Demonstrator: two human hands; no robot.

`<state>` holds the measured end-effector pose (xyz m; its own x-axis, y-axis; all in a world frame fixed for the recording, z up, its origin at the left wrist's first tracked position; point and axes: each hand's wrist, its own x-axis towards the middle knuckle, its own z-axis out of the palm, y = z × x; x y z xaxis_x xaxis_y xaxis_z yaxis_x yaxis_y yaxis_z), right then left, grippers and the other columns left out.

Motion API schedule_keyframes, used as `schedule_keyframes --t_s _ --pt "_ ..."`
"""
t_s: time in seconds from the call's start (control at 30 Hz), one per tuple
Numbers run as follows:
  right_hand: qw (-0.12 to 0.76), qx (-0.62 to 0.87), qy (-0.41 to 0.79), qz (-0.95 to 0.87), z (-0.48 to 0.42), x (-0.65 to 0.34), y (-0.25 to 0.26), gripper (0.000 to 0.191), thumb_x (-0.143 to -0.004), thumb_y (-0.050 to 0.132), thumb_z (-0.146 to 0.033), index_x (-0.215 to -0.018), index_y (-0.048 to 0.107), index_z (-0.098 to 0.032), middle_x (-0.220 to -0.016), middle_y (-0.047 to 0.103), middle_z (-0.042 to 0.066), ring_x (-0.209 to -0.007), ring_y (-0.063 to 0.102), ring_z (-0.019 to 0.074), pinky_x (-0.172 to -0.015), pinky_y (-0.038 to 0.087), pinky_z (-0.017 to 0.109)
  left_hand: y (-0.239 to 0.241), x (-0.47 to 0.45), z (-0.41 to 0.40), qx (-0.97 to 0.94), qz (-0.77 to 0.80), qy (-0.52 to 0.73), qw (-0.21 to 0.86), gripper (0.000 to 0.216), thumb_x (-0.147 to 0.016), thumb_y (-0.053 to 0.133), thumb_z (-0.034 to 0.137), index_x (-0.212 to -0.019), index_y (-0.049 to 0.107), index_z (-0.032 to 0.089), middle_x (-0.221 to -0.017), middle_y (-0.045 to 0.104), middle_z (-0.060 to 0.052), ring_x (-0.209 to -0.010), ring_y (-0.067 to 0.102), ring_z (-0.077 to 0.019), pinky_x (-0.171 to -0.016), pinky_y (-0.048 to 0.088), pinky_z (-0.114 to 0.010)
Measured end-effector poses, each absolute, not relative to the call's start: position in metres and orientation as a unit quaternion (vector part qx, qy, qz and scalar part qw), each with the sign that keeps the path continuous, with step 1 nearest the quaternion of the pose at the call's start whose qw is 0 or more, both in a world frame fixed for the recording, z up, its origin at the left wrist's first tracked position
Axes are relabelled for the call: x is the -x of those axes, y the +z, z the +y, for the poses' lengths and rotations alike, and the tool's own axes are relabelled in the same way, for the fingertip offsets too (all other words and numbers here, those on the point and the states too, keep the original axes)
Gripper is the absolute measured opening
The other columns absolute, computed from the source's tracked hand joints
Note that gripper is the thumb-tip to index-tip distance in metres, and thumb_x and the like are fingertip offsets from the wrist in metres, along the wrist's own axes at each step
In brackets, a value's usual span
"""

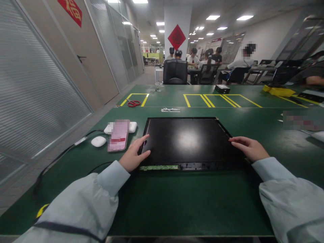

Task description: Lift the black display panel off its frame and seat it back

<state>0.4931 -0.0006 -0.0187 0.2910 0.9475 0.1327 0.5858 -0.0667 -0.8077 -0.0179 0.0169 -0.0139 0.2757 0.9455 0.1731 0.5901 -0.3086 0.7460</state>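
Note:
A dark, glossy flat screen panel (172, 140) lies face up on the green table in front of me, in a thin black frame. A narrow green circuit board (159, 167) runs along the left part of its near edge. My left hand (134, 153) rests at the panel's left edge, thumb and fingers spread apart. At the opposite edge, my right hand (249, 147) has its thumb and fingertips close together on the panel's rim. The undersides of both hands are hidden.
Left of the panel lie a pink phone (118, 136), a white rounded case (98, 141) and a black cable (60, 153). Beyond are red-handled scissors (133, 103), small white pieces (170, 109), yellow tape outlines and a black box (222, 88). People sit at far desks.

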Motion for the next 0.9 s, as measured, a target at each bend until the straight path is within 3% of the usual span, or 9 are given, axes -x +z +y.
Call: schedule_keyframes --t_s 0.17,0.4,0.6,0.77,0.9 --pt "0.387 0.701 0.216 -0.559 -0.001 -0.494 -0.018 0.034 -0.062 0.072 -0.058 -0.080 0.078 -0.029 -0.095 0.080 0.007 -0.096 0.073 0.0347 -0.093 0.056 0.049 -0.010 0.024 0.018 -0.737 0.515 0.320 0.300 0.063 -0.083 0.065 0.045 -0.142 0.059 0.024 -0.152 0.051 -0.014 -0.141 0.050 -0.0362 -0.112 0.049 -0.052" --pt "0.380 0.707 0.216 -0.557 -0.001 -0.493 -0.020 0.037 -0.061 0.071 -0.058 -0.081 0.078 -0.027 -0.095 0.079 0.008 -0.096 0.073 0.0354 -0.094 0.055 0.050 -0.016 0.027 0.020 -0.724 0.528 0.337 0.289 0.060 -0.082 0.066 0.041 -0.138 0.060 0.021 -0.146 0.052 -0.016 -0.128 0.061 -0.0342 -0.110 0.050 -0.057" --pt "0.376 0.701 0.204 -0.571 0.000 -0.496 -0.022 0.040 -0.062 0.070 -0.061 -0.083 0.078 -0.027 -0.095 0.079 0.008 -0.094 0.074 0.0338 -0.091 0.057 0.048 -0.013 0.033 0.024 -0.762 0.550 0.287 0.185 0.055 -0.085 0.057 0.036 -0.137 0.060 0.018 -0.147 0.058 -0.017 -0.141 0.051 -0.0355 -0.118 0.041 -0.057" --pt "0.372 0.704 0.183 -0.577 0.002 -0.500 -0.027 0.040 -0.065 0.070 -0.061 -0.085 0.079 -0.028 -0.097 0.080 0.008 -0.093 0.075 0.0332 -0.088 0.058 0.047 -0.015 0.031 0.027 -0.767 0.574 0.223 0.182 0.069 -0.086 0.052 0.038 -0.147 0.051 0.006 -0.152 0.055 -0.024 -0.145 0.049 -0.0376 -0.122 0.034 -0.056" --pt "0.375 0.703 0.181 -0.577 0.002 -0.502 -0.030 0.040 -0.065 0.070 -0.061 -0.085 0.080 -0.028 -0.098 0.080 0.008 -0.093 0.075 0.0326 -0.088 0.058 0.045 -0.018 0.029 0.026 -0.780 0.564 0.202 0.182 0.071 -0.088 0.051 0.039 -0.150 0.050 0.005 -0.157 0.050 -0.023 -0.149 0.042 -0.0376 -0.125 0.030 -0.055"
